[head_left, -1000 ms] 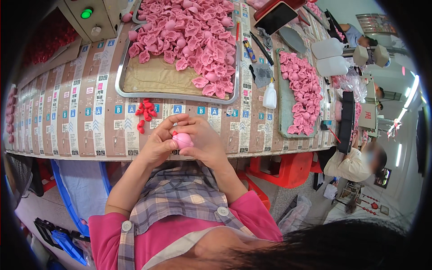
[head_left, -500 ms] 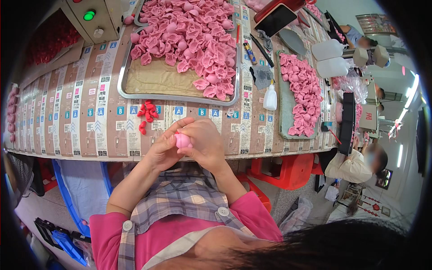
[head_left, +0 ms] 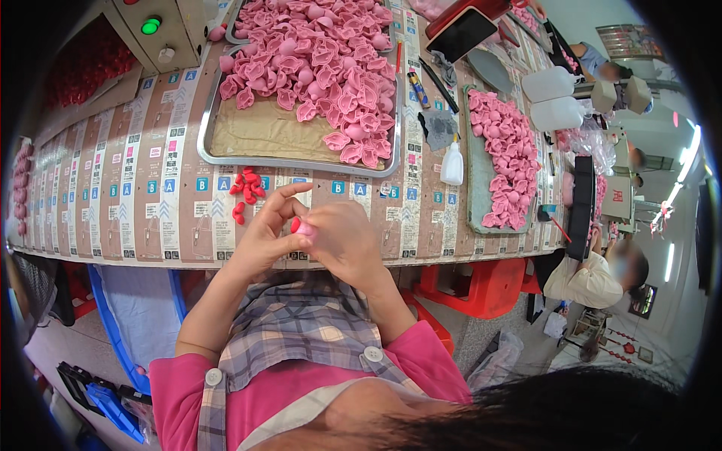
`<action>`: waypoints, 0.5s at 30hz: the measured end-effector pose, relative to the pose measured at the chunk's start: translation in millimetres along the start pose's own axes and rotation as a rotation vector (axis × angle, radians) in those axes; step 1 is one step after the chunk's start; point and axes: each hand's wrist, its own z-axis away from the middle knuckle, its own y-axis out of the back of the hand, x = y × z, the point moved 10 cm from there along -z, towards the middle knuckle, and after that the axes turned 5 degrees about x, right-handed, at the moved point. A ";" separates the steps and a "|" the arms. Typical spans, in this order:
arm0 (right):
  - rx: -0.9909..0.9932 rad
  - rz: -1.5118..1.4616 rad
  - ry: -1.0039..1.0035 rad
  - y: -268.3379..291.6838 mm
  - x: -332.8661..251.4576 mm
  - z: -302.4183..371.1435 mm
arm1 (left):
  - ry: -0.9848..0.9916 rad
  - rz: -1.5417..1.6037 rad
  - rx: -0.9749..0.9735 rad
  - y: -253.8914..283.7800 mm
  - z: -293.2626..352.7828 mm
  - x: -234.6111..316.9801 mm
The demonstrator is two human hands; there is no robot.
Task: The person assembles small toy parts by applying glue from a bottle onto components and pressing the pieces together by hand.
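In front of my chest, just past the table's near edge, both hands meet over one small work piece. My right hand is closed round a soft-looking pink piece, mostly hidden by its fingers. A small glossy red piece sits against the pink one. The thumb and a finger of my left hand pinch about the red piece, while another finger stretches up and away. On the table beyond my left hand lies a little pile of similar red pieces.
A metal tray heaped with pink moulded pieces stands ahead. To its right are a small white bottle, a green tray of pink pieces and a dark-screened device. A machine with a green light stands far left.
My left fingers have opened out and one now points up. The red piece shows more, and the pink piece has turned and is more covered by my right hand.
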 end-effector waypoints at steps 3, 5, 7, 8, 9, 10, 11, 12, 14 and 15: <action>0.016 0.017 0.019 -0.6 -0.9 2.7 | -0.084 -0.146 0.001 -4.0 0.9 11.5; 0.045 -0.008 0.012 0.5 0.5 4.1 | -0.076 -0.121 0.003 -6.9 1.5 9.7; 0.081 -0.023 -0.053 2.3 8.1 6.5 | -0.066 -0.132 0.054 -2.9 1.3 4.5; 0.080 -0.024 -0.053 1.7 7.2 6.5 | -0.067 -0.132 0.055 -2.9 2.3 4.2; 0.082 -0.015 -0.028 1.6 3.8 6.2 | -0.056 -0.092 0.060 -2.4 3.1 3.1; 0.085 -0.005 -0.003 1.5 0.6 6.0 | -0.046 -0.052 0.064 -2.1 3.9 2.4; 0.085 -0.005 -0.003 0.9 1.0 6.6 | -0.046 -0.052 0.064 -3.1 4.2 2.6; 0.101 -0.004 0.014 1.9 0.1 7.4 | -0.036 -0.042 0.069 -4.3 4.2 2.2; 0.117 -0.003 0.031 2.6 -0.9 8.6 | -0.026 -0.033 0.074 -5.2 4.8 1.2; 0.122 -0.006 0.036 2.7 -1.3 9.0 | -0.047 -0.042 0.073 -5.6 5.3 2.9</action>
